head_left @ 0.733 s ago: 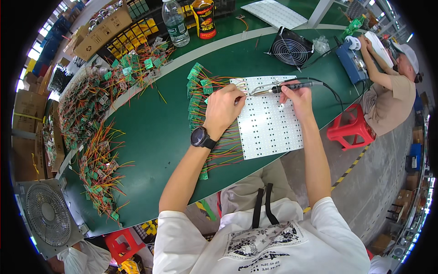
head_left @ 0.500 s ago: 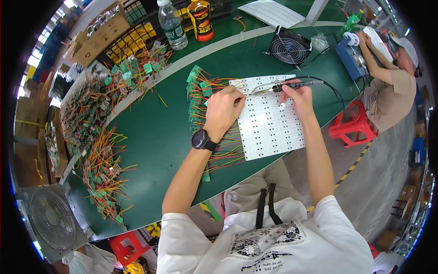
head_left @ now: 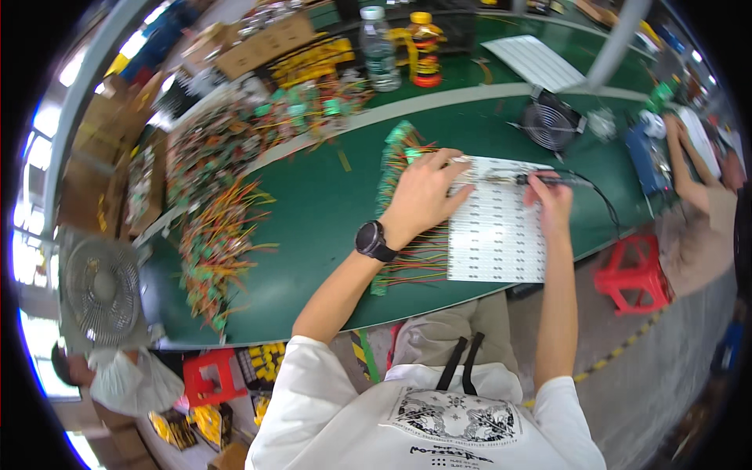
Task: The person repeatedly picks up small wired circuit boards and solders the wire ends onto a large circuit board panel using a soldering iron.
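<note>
A white perforated panel (head_left: 497,247) lies on the green table, with a row of red and yellow wires (head_left: 419,262) along its left edge. The wires lead to small green circuit boards (head_left: 385,184). My left hand (head_left: 423,192), with a black watch at the wrist, rests over the panel's upper left corner. Its thumb and fingers are apart, and I see nothing held. My right hand (head_left: 552,202) is closed around a soldering iron (head_left: 570,181) above the panel's upper right part. The iron's metal end points left toward my left hand; blur hides whether its tip touches anything.
Piles of wired circuit boards (head_left: 219,235) cover the table's left side. Two bottles (head_left: 381,59), a small black fan (head_left: 551,124) and a blue box-shaped unit (head_left: 647,163) stand farther back. A seated person (head_left: 693,227) works at the right, near a red stool (head_left: 633,274).
My left hand has gone from curled fingers to spread ones over the panel's corner. The right hand still holds the soldering iron. The whole view has shifted and turned.
</note>
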`<action>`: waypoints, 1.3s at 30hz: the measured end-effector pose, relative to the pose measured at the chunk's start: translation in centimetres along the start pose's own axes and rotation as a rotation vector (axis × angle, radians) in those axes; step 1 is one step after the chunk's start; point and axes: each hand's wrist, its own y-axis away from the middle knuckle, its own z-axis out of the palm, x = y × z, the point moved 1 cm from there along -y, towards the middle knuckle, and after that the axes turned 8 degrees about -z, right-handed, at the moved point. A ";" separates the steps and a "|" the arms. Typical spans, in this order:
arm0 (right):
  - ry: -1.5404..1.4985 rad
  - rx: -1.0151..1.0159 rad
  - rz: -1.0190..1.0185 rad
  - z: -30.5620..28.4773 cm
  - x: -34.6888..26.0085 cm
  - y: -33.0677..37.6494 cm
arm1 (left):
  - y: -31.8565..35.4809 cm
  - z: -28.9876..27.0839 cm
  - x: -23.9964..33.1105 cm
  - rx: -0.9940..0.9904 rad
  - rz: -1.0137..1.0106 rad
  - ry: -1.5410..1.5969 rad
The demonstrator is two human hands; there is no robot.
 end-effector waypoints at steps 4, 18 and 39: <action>-0.038 -0.036 -0.002 0.6 -0.2 0.1 | 3.7 -6.3 0.2 0.094 -0.117 -0.070; -0.024 -0.068 -0.028 0.4 -0.6 0.1 | 24.3 -20.6 -9.0 0.236 -0.580 -0.974; -0.083 -0.007 0.004 0.4 -0.9 -0.1 | 18.2 -19.2 -10.6 0.437 -0.585 -0.292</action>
